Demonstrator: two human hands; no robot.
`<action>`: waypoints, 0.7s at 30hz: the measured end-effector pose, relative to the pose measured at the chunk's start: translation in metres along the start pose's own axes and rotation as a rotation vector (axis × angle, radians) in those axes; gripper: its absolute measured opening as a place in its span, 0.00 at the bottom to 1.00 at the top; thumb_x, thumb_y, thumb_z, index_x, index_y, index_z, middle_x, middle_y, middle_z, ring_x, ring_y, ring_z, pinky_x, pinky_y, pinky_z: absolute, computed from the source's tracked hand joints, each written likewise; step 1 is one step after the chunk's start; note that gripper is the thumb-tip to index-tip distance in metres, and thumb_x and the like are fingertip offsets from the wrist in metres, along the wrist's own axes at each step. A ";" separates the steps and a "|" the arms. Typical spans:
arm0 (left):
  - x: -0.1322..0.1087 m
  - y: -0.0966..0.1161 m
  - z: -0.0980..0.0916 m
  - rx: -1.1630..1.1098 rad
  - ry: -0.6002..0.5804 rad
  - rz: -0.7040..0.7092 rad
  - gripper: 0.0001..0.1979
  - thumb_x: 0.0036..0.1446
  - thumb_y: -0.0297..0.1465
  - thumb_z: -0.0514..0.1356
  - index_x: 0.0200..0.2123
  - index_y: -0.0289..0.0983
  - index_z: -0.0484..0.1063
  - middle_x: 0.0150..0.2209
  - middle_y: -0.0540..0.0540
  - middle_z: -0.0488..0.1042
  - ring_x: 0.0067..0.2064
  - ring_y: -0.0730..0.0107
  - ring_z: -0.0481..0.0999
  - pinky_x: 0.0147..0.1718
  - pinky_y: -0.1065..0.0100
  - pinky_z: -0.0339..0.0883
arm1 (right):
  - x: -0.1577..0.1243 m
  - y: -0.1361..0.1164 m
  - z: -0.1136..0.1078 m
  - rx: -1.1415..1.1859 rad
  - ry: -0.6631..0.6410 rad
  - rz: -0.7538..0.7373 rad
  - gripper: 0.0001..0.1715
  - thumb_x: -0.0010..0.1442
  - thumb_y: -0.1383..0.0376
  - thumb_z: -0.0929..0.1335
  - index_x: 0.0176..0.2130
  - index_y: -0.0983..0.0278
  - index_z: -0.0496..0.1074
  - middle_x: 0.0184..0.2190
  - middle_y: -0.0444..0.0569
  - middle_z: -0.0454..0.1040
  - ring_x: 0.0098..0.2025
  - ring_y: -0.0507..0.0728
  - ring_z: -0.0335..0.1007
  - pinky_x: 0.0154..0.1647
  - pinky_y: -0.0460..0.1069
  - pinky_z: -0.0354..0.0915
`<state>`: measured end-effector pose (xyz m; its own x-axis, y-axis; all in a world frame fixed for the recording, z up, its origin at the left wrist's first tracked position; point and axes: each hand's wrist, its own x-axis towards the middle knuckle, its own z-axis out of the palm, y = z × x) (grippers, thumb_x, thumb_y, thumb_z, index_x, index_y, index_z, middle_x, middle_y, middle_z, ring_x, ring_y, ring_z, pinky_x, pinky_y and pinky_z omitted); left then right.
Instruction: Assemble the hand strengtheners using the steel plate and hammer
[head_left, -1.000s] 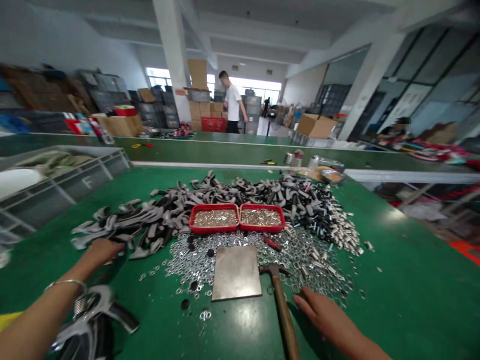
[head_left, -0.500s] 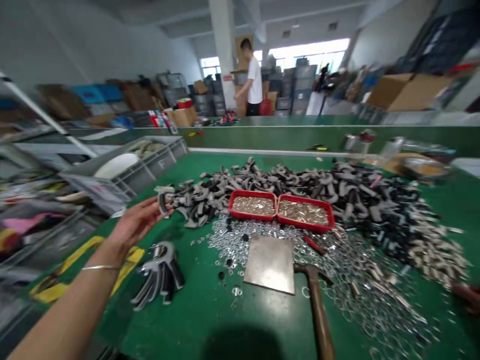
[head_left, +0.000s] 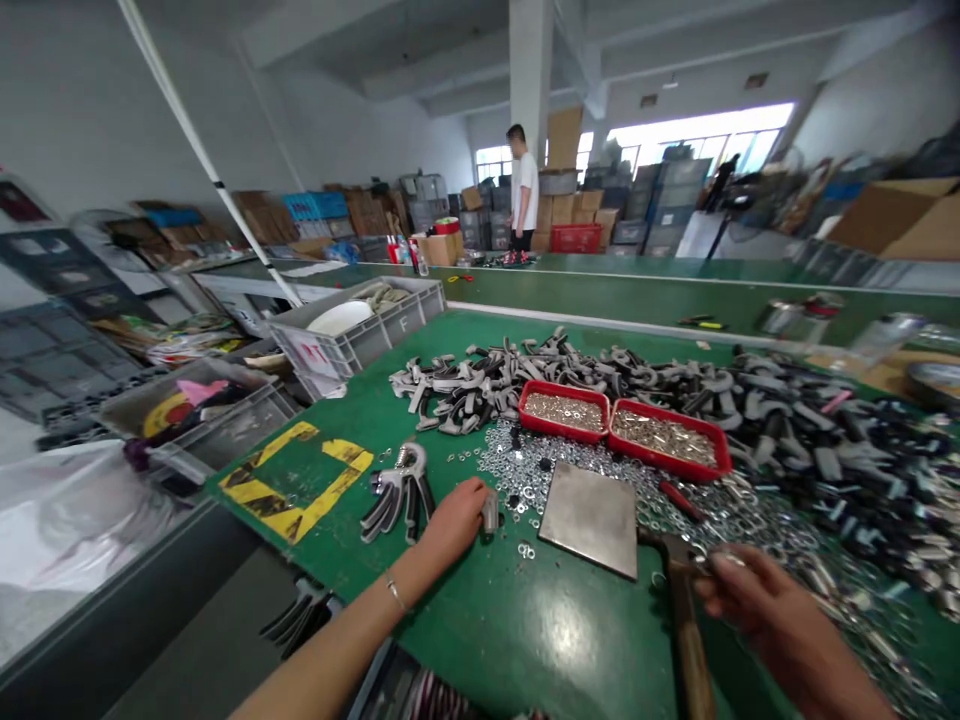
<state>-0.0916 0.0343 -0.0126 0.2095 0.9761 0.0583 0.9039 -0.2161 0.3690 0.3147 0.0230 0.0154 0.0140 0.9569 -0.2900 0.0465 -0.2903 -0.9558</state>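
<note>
My left hand (head_left: 455, 520) is closed around a grey plastic handle piece (head_left: 490, 513), held just left of the steel plate (head_left: 589, 518). Beside that hand, on the green table, lies a group of grey-and-black hand grip exercisers (head_left: 405, 490), with a coiled spring showing at the top. My right hand (head_left: 765, 600) is over the hammer (head_left: 686, 620), thumb and fingers pinched. A small shiny metal part (head_left: 726, 560) shows at its fingertips, too blurred to name more closely. Loose washers (head_left: 517, 465) spread between the plate and the red trays (head_left: 611, 437) of small metal pins.
A long heap of grey and black handles (head_left: 465, 385) runs behind the trays. Yellow tape (head_left: 349, 462) marks a square at the left. Grey crates (head_left: 390, 325) stand beyond the table's left edge. A person in a white shirt (head_left: 527, 190) stands in the background.
My left hand has come from the handle heap towards the plate, carrying a grey handle piece. My right hand has moved in from the right edge to the hammer head. The view has turned left.
</note>
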 end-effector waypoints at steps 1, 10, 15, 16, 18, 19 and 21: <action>0.003 -0.002 0.000 0.054 -0.018 0.009 0.15 0.57 0.18 0.50 0.40 0.36 0.73 0.42 0.42 0.72 0.46 0.61 0.72 0.48 0.62 0.65 | -0.004 -0.001 0.028 0.139 -0.098 0.031 0.15 0.58 0.52 0.72 0.40 0.58 0.71 0.26 0.44 0.73 0.26 0.53 0.72 0.29 0.49 0.70; 0.021 0.000 0.012 0.064 0.000 0.072 0.09 0.57 0.19 0.54 0.32 0.35 0.71 0.36 0.40 0.74 0.44 0.57 0.73 0.48 0.59 0.65 | -0.014 0.000 0.129 0.774 -0.309 0.188 0.17 0.54 0.62 0.76 0.32 0.63 0.65 0.24 0.38 0.63 0.22 0.45 0.57 0.19 0.39 0.57; 0.011 0.002 0.003 -0.062 0.087 0.075 0.11 0.57 0.20 0.53 0.38 0.33 0.73 0.42 0.39 0.75 0.45 0.60 0.75 0.48 0.61 0.67 | -0.014 0.007 0.132 0.733 -0.284 0.146 0.21 0.52 0.61 0.78 0.32 0.63 0.63 0.22 0.37 0.64 0.20 0.43 0.56 0.18 0.39 0.54; 0.005 0.007 0.004 -0.183 0.126 0.057 0.10 0.58 0.22 0.53 0.39 0.33 0.73 0.42 0.39 0.76 0.44 0.61 0.75 0.47 0.62 0.68 | -0.018 0.008 0.134 0.709 -0.275 0.121 0.21 0.52 0.61 0.78 0.32 0.63 0.63 0.21 0.36 0.64 0.19 0.43 0.56 0.17 0.39 0.52; -0.008 0.021 0.013 -0.593 0.176 -0.024 0.08 0.59 0.31 0.57 0.38 0.34 0.74 0.38 0.41 0.77 0.39 0.62 0.77 0.42 0.64 0.71 | -0.027 0.014 0.142 0.636 -0.281 0.072 0.22 0.52 0.57 0.77 0.33 0.62 0.63 0.19 0.35 0.63 0.17 0.43 0.53 0.16 0.39 0.49; -0.014 0.029 0.019 -0.822 0.151 -0.095 0.12 0.58 0.37 0.59 0.38 0.34 0.74 0.33 0.43 0.77 0.33 0.63 0.77 0.36 0.65 0.72 | -0.031 0.019 0.149 0.593 -0.300 0.053 0.23 0.52 0.54 0.77 0.33 0.61 0.62 0.17 0.34 0.62 0.15 0.44 0.51 0.15 0.39 0.48; -0.025 0.048 0.033 -1.106 0.063 -0.181 0.21 0.52 0.47 0.63 0.37 0.34 0.75 0.28 0.44 0.77 0.29 0.62 0.77 0.31 0.65 0.71 | -0.034 0.028 0.162 0.530 -0.364 0.020 0.27 0.51 0.48 0.76 0.32 0.60 0.60 0.15 0.34 0.64 0.13 0.44 0.50 0.14 0.40 0.48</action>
<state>-0.0408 -0.0016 -0.0269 0.0614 0.9971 -0.0448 0.0846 0.0395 0.9956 0.1542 -0.0174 -0.0098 -0.3343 0.9171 -0.2171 -0.4514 -0.3580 -0.8174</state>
